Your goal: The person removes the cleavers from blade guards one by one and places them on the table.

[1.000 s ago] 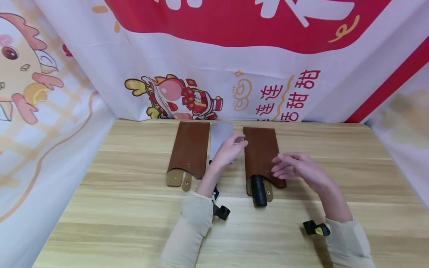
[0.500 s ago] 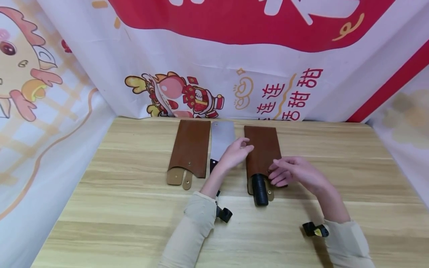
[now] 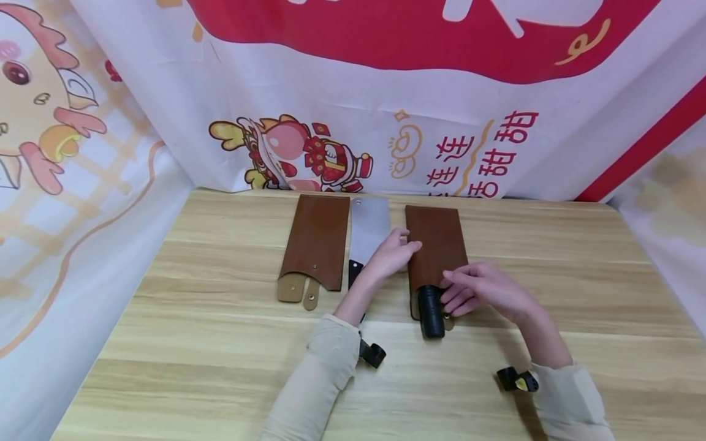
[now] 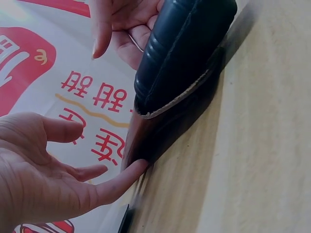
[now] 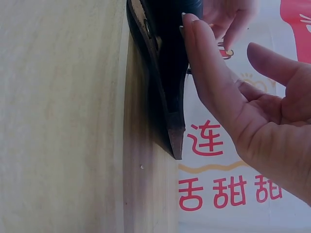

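Note:
A brown leather knife sheath [image 3: 436, 245] lies at the middle right of the table with a black handle [image 3: 432, 312] sticking out of its near end. My left hand [image 3: 393, 252] is at the sheath's left side, fingers loosely bent; in the left wrist view one fingertip [image 4: 141, 166] meets the sheath's edge. My right hand [image 3: 482, 289] hovers by the sheath's mouth at the right of the handle, covering part of the snap strap [image 3: 449, 323]. Its fingers [image 5: 209, 63] are nearly straight beside the sheath, with the thumb apart.
Left of my left hand lies a cleaver [image 3: 369, 226], its handle partly hidden by my left arm. Beside it is a second brown sheath [image 3: 317, 239] with its strap [image 3: 311, 295] undone. A printed cloth [image 3: 342, 92] hangs behind the wooden table [image 3: 209, 343].
My left hand has shifted right, up to the sheath's left edge. My right hand has moved left and nearer me, from the sheath's right side to its mouth and strap.

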Demonstrator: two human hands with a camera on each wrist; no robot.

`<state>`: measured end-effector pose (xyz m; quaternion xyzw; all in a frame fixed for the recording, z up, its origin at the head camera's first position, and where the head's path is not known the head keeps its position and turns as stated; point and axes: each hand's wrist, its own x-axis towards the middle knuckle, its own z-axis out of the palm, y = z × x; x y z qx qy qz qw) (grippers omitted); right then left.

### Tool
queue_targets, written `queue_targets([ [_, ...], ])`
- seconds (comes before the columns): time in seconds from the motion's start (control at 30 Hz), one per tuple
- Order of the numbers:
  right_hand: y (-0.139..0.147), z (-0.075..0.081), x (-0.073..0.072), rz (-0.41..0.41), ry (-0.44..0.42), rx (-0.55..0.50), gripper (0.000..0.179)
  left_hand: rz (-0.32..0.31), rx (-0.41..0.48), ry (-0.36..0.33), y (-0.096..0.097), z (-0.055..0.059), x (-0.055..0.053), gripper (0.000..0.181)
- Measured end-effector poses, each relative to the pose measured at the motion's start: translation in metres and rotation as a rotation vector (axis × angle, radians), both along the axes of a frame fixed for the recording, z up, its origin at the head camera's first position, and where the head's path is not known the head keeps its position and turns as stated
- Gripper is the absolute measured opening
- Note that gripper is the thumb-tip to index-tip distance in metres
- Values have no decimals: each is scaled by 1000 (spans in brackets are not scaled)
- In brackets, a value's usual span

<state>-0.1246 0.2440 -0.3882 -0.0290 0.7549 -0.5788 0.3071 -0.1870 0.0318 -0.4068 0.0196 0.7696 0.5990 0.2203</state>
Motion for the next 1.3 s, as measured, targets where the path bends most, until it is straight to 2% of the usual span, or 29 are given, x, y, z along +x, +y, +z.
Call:
queue_targets([
  [0.2, -2, -1, 0, 15, -20, 23, 48, 7, 22, -27, 4, -5, -1, 57],
  [0.6, -2, -9, -2, 56, -47, 26, 46, 22, 6, -74, 8, -4, 3, 61],
  [0.8, -4, -13, -1, 77, -53, 23, 38, 24, 30, -81, 9, -8, 4, 60],
  [0.97, -9, -15, 1, 110, -46, 36, 30, 26, 0, -85, 10, -9, 5, 57],
  [1.3, -25, -13, 7, 49, 10, 199, 30, 17, -37, -81, 11, -9, 6, 62],
])
